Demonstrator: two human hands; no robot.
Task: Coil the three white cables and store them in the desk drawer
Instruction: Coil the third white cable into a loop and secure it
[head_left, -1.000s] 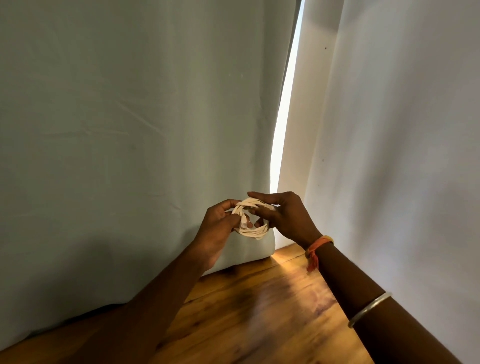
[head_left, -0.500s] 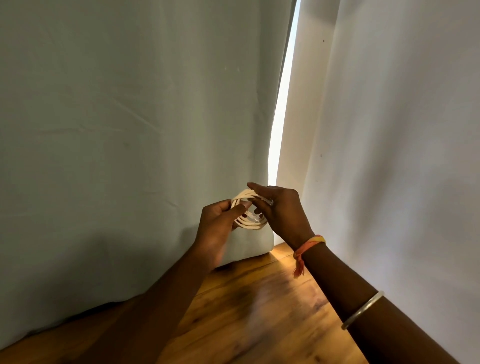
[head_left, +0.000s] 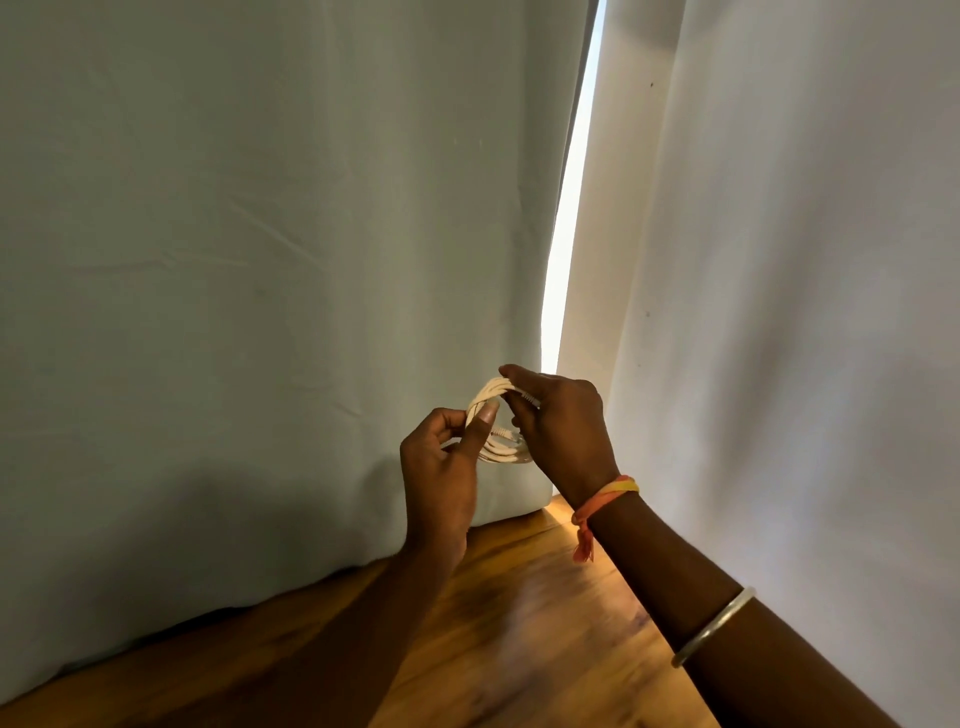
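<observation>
Glossy wooden desk top (head_left: 545, 634); matt creased cloth curtain (head_left: 260, 260); smooth white plastic cable (head_left: 488, 397); shiny metal bangle (head_left: 711, 626)

One wide-angle view, worn on the head, looks forward and slightly down, close behind the left hand (head_left: 441, 467) and right hand (head_left: 566, 431) gripping a coiled white cable (head_left: 487, 395) low of centre, facing a pale grey hanging cloth (head_left: 260, 260) just beyond a glossy brown wooden surface (head_left: 519, 623)

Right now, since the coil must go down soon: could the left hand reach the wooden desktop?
Probably yes: the left hand pinches the coiled white cable above the wooden desktop, nothing shows between them, though the right hand grips it too.
</observation>
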